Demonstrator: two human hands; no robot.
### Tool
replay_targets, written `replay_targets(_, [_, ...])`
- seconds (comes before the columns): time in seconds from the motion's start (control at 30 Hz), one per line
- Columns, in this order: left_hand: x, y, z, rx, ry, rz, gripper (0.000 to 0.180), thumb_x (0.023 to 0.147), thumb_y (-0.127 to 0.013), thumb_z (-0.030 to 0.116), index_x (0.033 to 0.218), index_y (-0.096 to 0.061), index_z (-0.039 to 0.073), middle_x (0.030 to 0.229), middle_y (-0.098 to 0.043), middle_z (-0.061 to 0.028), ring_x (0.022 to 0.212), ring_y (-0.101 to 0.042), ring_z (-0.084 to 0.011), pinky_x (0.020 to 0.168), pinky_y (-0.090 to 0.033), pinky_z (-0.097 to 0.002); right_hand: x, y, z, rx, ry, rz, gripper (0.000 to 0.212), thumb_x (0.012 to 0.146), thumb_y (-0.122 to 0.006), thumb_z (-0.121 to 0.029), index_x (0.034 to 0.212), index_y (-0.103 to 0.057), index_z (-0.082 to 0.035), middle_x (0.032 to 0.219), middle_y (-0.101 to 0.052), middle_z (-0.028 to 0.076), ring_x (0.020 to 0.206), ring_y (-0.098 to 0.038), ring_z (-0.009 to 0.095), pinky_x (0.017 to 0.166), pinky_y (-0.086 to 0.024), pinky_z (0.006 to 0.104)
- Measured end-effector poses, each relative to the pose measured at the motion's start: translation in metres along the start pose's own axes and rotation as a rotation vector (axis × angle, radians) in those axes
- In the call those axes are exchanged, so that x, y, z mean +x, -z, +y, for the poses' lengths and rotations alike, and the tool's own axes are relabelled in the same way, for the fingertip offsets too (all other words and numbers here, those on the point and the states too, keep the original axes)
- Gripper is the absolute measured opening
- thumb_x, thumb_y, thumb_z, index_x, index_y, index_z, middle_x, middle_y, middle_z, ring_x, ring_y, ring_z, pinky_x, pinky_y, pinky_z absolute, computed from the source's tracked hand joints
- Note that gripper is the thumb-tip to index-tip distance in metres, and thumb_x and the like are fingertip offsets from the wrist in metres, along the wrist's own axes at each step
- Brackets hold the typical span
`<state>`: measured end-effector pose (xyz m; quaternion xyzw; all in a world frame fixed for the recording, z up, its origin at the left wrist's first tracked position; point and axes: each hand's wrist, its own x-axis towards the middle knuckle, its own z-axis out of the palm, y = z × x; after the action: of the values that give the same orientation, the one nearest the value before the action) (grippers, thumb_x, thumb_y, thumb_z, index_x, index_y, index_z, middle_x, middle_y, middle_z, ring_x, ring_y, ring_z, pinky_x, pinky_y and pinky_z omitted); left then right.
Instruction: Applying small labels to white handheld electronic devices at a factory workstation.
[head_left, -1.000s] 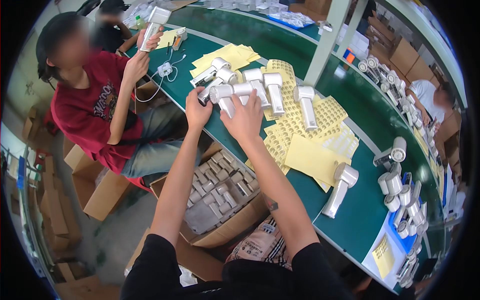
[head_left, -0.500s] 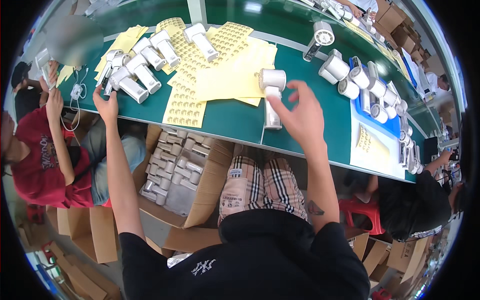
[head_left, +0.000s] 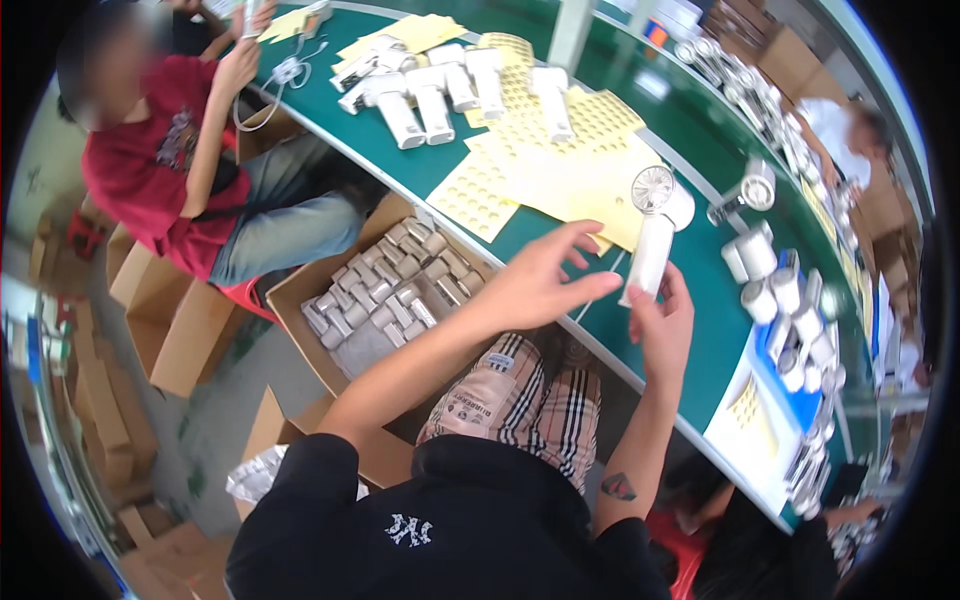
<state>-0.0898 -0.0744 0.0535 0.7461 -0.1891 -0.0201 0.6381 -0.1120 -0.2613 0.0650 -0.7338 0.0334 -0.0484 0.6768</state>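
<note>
A white handheld fan point(head_left: 652, 250) stands with its round grille up, and the fingers of my right hand point(head_left: 662, 322) grip the lower end of its handle. To the left of it, my left hand point(head_left: 550, 278) is open, fingers apart, holding nothing. Yellow sticker sheets point(head_left: 570, 180) lie overlapped just beyond both hands. Several more white fans point(head_left: 428, 100) rest side by side on the green table point(head_left: 705, 330) at the far left, and a single fan point(head_left: 552, 103) lies on the sheets.
Below the table edge, an open cardboard box point(head_left: 345, 362) holds many white fans. At right stand more fans, some in a blue tray point(head_left: 800, 405) beside a white sheet point(head_left: 745, 430). A co-worker in a red shirt point(head_left: 150, 160) sits at left, near a white cable point(head_left: 290, 72).
My left hand has left the fans at the far left and come over near my right hand. The right hand, open before, now grips a fan. The whole view has turned leftward.
</note>
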Motion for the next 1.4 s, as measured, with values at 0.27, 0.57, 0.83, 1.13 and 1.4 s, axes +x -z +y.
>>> replay_targets(0.27, [0.041,0.058,0.004,0.086,0.069,0.411,0.060,0.080,-0.073,0.025,0.124,-0.045,-0.004,0.106,-0.063,-0.0178,0.093,-0.064,-0.0209,0.079,-0.051,-0.0315,0.010,-0.058,-0.008,-0.247,0.359,-0.268,0.067,0.074,-0.075,-0.012,0.133,-0.045,-0.006,0.115,-0.051,0.011,0.086,-0.058,0.018,0.069,-0.049,0.0281])
replay_targets(0.57, [0.178,0.242,-0.069,1.180,0.009,0.463,0.051,0.068,-0.075,0.040,0.102,-0.066,0.002,0.089,-0.065,-0.0177,0.084,-0.065,-0.0280,0.075,-0.052,-0.0358,0.013,-0.051,0.040,-0.314,0.269,-0.192,0.047,0.077,-0.070,-0.008,0.121,-0.056,-0.005,0.100,-0.059,0.010,0.086,-0.058,0.017,0.070,-0.047,0.0283])
replay_targets(0.83, [0.201,0.238,-0.084,1.191,0.255,0.611,0.078,0.070,-0.067,0.065,0.120,-0.059,0.006,0.102,-0.066,-0.0180,0.095,-0.065,-0.0299,0.078,-0.052,-0.0400,0.007,-0.052,0.041,-0.297,0.250,-0.169,0.026,0.078,-0.065,0.000,0.105,-0.063,-0.002,0.093,-0.062,0.010,0.080,-0.060,0.016,0.068,-0.048,0.0247])
replay_targets(1.13, [0.063,0.195,-0.043,0.453,-0.219,0.452,0.025,0.087,-0.067,0.022,0.098,-0.064,0.000,0.087,-0.065,-0.0042,0.080,-0.059,-0.0081,0.067,-0.047,-0.0234,0.007,-0.051,0.049,-0.267,0.248,-0.158,0.025,0.075,-0.064,0.003,0.100,-0.064,0.000,0.096,-0.060,0.011,0.079,-0.057,0.017,0.068,-0.046,0.0252])
replay_targets(1.4, [-0.184,0.163,-0.353,0.431,1.048,0.634,0.049,0.075,-0.070,0.048,0.099,-0.067,0.006,0.088,-0.069,-0.0128,0.089,-0.066,-0.0253,0.081,-0.051,-0.0350,0.011,-0.061,0.043,-0.517,0.354,-0.330,0.023,0.075,-0.065,-0.003,0.098,-0.063,-0.001,0.099,-0.060,0.012,0.087,-0.056,0.021,0.069,-0.041,0.0268])
